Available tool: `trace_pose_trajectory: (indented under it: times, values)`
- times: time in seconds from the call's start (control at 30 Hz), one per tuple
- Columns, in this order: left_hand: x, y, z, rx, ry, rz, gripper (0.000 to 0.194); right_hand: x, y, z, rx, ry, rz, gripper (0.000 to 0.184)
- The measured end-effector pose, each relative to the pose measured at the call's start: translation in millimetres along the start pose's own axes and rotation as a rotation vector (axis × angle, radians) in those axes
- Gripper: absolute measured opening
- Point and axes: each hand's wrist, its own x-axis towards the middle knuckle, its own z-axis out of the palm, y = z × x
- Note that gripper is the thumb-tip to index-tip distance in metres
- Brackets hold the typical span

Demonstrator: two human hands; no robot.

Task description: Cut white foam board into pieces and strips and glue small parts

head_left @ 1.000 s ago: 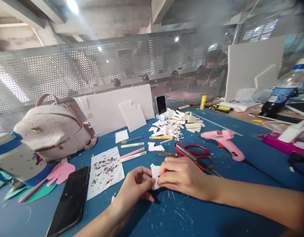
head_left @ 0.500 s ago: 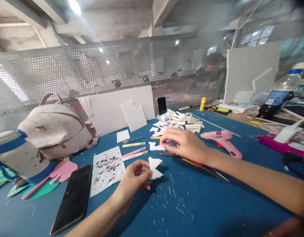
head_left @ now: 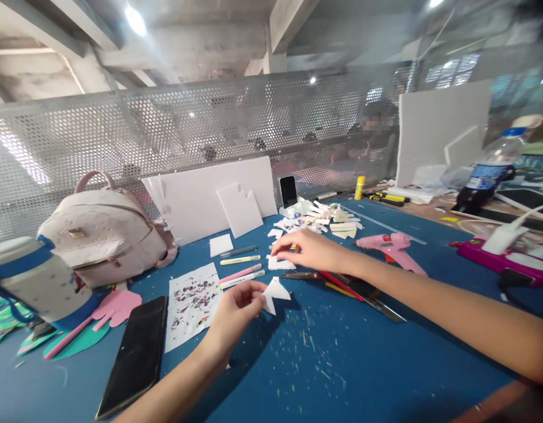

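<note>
- Centrally, just below the middle of the frame, the left hand (head_left: 233,308) pinches a white cut piece (head_left: 277,289) between thumb and fingers, its pointed corners sticking out to the right, above the blue tabletop (head_left: 363,370).
- The right hand (head_left: 314,249), a little higher and to the right, is loosely curled with a gap between thumb and fingers; nothing shows in its grip. Its fingertips are at a white notched scrap (head_left: 277,264); whether they touch it, I cannot tell.
- Under the right forearm, right of centre, lie scissors (head_left: 302,275), partly hidden.
- A heap of white offcuts (head_left: 326,218) lies behind that hand, with a pink glue gun (head_left: 397,242) to its right.
- Left of centre, pens (head_left: 240,260) lie beside a white sheet (head_left: 178,330) strewn with coloured flecks.
- At lower left lies a black phone (head_left: 134,355).
</note>
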Motion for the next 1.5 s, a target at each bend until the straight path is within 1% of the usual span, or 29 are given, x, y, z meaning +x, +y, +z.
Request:
trace_pose_trajectory:
  times: [0.07,0.13,0.23,0.37,0.47,0.57,0.63,0.7,0.8,0.87,0.97,1.03,1.1,1.17,1.23,1.27,1.3,1.37,1.43,1.5]
  values:
    - [1,1,-0.6,0.016,0.01,0.019,0.024,-7,-13,6,0.134,-0.074,-0.059,0.015]
    - [1,0,-1.2,0.027,0.017,0.034,0.025,-10,-18,11,0.241,-0.104,-0.074,0.013]
    - [1,0,-2.1,0.028,0.013,0.04,0.03,-9,-13,20,0.382,-0.1,-0.033,0.015]
    - [0,4,-2.3,0.019,-0.004,0.042,0.033,-5,-3,31,0.552,-0.085,0.04,0.024]
    - [-1,7,-2.2,0.013,-0.007,0.063,0.03,-3,-2,33,0.623,-0.08,0.065,0.027]
    - [0,7,-2.7,0.01,0.008,0.084,0.03,-3,-6,33,0.636,-0.071,0.078,0.027]
    - [0,6,-3.4,0.008,0.032,0.094,0.029,-3,-8,33,0.608,-0.039,0.084,0.025]
    - [-1,5,-4.0,0.002,0.057,0.097,0.028,-1,-8,32,0.554,0.028,0.09,0.023]
    - [-3,5,-4.0,-0.011,0.074,0.091,0.028,5,1,25,0.422,0.149,0.105,0.022]
    - [-4,5,-3.6,-0.012,0.071,0.086,0.029,11,15,14,0.296,0.202,0.114,0.022]
    - [-2,4,-3.5,0.007,0.052,0.081,0.03,22,42,-3,0.054,0.242,0.131,0.018]
    - [1,1,-4.3,0.033,0.024,0.074,0.032,26,59,-12,-0.112,0.255,0.151,0.024]
    - [3,-3,-5.1,0.069,-0.017,0.067,0.035,26,70,-16,-0.246,0.248,0.156,0.029]
    - [4,-7,-5.2,0.117,-0.057,0.065,0.036,21,74,-18,-0.339,0.228,0.137,0.027]
    - [3,-9,-4.2,0.175,-0.084,0.072,0.033,10,70,-20,-0.391,0.193,0.094,0.023]
    - [1,-9,-3.3,0.205,-0.093,0.076,0.031,3,66,-21,-0.402,0.161,0.059,0.027]
    - [-1,-8,-2.2,0.235,-0.102,0.077,0.029,-6,62,-23,-0.403,0.114,0.014,0.034]
    - [-5,-5,0.1,0.287,-0.121,0.072,0.027,-27,54,-27,-0.383,-0.034,-0.115,0.044]
    - [-8,-2,2.2,0.339,-0.139,0.053,0.026,-48,49,-31,-0.356,-0.185,-0.233,0.047]
    - [-10,1,3.7,0.4,-0.156,0.024,0.027,-66,48,-32,-0.357,-0.253,-0.284,0.049]
